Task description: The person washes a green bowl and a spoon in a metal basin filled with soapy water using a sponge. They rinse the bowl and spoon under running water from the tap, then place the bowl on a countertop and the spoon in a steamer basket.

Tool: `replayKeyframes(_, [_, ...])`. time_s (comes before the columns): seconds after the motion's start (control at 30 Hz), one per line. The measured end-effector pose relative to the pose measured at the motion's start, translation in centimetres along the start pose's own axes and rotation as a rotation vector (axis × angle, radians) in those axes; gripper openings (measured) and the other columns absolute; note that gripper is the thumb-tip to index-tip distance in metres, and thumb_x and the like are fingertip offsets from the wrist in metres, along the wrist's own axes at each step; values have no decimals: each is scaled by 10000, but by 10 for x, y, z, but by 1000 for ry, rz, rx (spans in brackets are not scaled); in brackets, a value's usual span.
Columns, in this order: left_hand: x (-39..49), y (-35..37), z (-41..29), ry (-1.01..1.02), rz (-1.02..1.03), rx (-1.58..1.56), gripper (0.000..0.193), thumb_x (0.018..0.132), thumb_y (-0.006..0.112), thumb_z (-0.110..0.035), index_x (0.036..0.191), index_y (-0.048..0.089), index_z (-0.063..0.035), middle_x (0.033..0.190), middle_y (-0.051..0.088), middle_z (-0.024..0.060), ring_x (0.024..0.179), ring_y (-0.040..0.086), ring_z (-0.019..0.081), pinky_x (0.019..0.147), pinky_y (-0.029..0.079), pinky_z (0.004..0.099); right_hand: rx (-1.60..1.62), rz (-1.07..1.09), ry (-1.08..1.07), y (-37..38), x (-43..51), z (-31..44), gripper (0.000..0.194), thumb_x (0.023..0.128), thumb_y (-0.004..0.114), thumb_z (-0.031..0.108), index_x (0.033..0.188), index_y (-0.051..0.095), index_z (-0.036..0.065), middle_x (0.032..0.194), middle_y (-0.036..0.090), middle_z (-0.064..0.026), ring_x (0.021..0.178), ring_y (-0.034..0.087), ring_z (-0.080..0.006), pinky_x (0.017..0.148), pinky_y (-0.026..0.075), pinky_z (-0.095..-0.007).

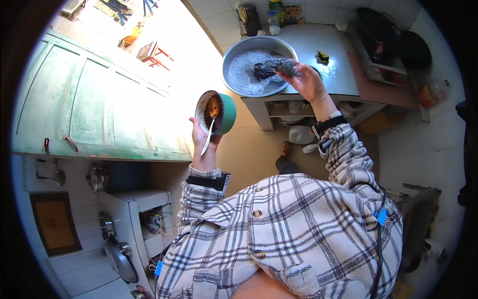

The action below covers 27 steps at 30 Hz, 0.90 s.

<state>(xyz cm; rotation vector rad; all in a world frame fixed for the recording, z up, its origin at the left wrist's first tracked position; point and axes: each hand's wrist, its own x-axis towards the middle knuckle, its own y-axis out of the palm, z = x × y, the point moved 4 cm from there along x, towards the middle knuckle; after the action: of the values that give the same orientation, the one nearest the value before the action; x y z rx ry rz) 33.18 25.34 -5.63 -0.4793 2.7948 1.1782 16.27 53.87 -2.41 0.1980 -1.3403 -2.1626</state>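
Observation:
My left hand [203, 140] holds a green enamel bowl [228, 114], tilted so its inside faces me. Dark residue coats the bowl's inner wall, and a metal spoon [207, 139] with orange-brown food on its head rests in it, its handle over the rim. In my right hand [307, 83] is a grey scouring pad [282, 66], raised above the right side of a large metal basin [228, 80]. White suds [242, 71] float on the water there, and a dark object [263, 71] lies partly under them.
On the tiled counter [336, 80] are a yellow-and-black wrapper [322, 58], a utensil holder [249, 20] and bottles [274, 24]. A stove with a black wok [377, 28] stands right. A white jug [300, 135] sits on the floor. A green wooden door [89, 104] stands left.

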Motion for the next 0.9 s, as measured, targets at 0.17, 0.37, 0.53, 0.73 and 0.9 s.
replayKeyframes(0.17, [15, 16, 16, -88, 15, -39, 744, 875, 173, -623, 1363, 289, -74, 1315, 423, 160, 1143, 477, 333, 946, 427, 463, -11, -238, -36, -27, -10, -34, 384, 828, 634, 328, 1011, 503, 17, 942, 599, -155, 822, 622, -258, 726, 562, -383])
replayKeyframes(0.37, [-1, 4, 56, -179, -88, -4, 753, 862, 144, -642, 1365, 305, -106, 1302, 446, 133, 1127, 488, 331, 919, 444, 462, -79, -575, -131, -12, -69, -93, 398, 760, 600, 29, 1141, 488, 63, 975, 527, -95, 833, 565, -181, 696, 548, -340])
replayKeyframes(0.53, [1, 25, 86, -263, -198, 19, 737, 866, 118, -642, 1343, 342, -127, 1268, 479, 114, 1097, 511, 319, 872, 477, 459, -271, -489, -108, 16, -79, -102, 471, 755, 530, 48, 1224, 525, 82, 1130, 509, -88, 905, 511, -140, 814, 416, -241])
replayKeyframes(0.73, [5, 44, 91, -285, -276, 220, 712, 879, 148, -626, 1324, 362, -114, 1256, 485, 115, 1091, 517, 309, 876, 475, 455, -626, -525, -184, 15, -80, -83, 274, 786, 622, 199, 1020, 606, 57, 1018, 567, -88, 894, 534, -177, 787, 420, -281])
replayKeyframes(0.9, [-4, 46, 109, -304, -123, 322, 677, 893, 182, -606, 1305, 381, -107, 1225, 506, 101, 1043, 549, 280, 829, 506, 422, -1081, -699, -374, 4, -86, -63, 204, 804, 616, 228, 941, 609, 77, 915, 545, -119, 890, 536, -262, 774, 425, -331])
